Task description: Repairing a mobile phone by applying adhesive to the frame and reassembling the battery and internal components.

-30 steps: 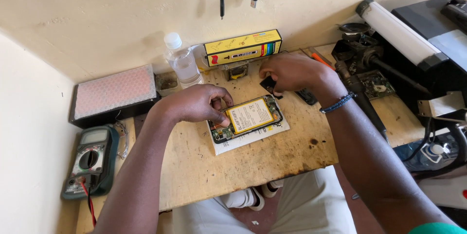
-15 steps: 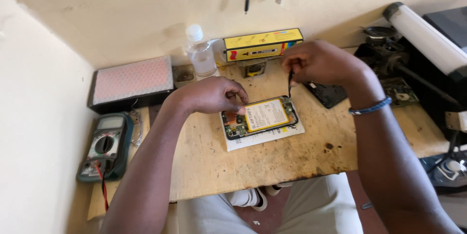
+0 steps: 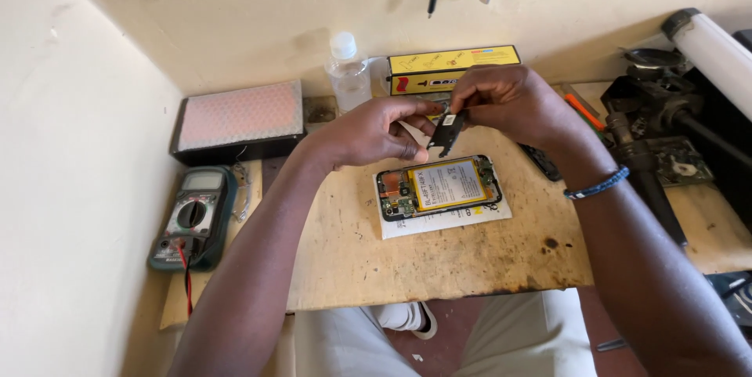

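Wooden bench (image 3: 439, 252) is seen with opened phone (image 3: 439, 187) lying flat on white paper (image 3: 454, 220), long axis left-right, directly below both hands. Small black part (image 3: 445, 133) is pinched by right hand (image 3: 509, 103) and left hand (image 3: 376, 130) fingertips, closed on it. Multimeter (image 3: 192, 216) is well left; nothing obstructs.

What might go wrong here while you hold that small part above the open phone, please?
1. Both hands, left hand and right hand, pinch the small black part in the air above the open phone; dropped, it could strike the exposed battery.
2. The bottle stands close behind the hands; an elbow or wrist might tip it.
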